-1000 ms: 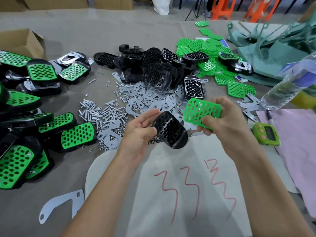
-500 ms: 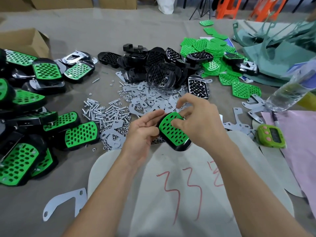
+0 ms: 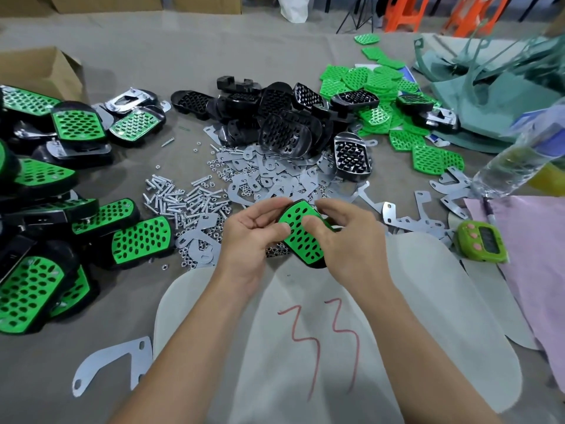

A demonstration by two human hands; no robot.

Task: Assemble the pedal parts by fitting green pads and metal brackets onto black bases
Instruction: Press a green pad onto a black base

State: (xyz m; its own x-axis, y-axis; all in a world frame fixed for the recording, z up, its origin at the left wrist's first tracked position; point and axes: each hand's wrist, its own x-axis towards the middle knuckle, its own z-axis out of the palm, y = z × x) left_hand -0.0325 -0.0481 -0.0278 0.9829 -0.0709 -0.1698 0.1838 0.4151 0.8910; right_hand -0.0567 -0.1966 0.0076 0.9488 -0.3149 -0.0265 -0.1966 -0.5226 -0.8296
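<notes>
A black pedal base with a green perforated pad (image 3: 301, 237) seated on its face is held above the table centre. My left hand (image 3: 252, 237) grips its left edge, thumb on the pad. My right hand (image 3: 348, 237) grips its right side, thumb pressing the green surface. Behind lie a heap of black bases (image 3: 275, 123), loose green pads (image 3: 376, 84) at the back right, and flat metal brackets (image 3: 275, 179) spread in the middle.
Several finished green-and-black pedals (image 3: 46, 209) pile up on the left. Screws and nuts (image 3: 183, 200) lie left of the hands. A green timer (image 3: 480, 241), a plastic bottle (image 3: 519, 160) and pink cloth (image 3: 538, 255) sit right. One bracket (image 3: 107, 365) lies near the front; a cardboard box (image 3: 36, 68) stands far left.
The right hand brought the green pad from the right onto the black base held in the left hand. Both thumbs now press the pad into the base.
</notes>
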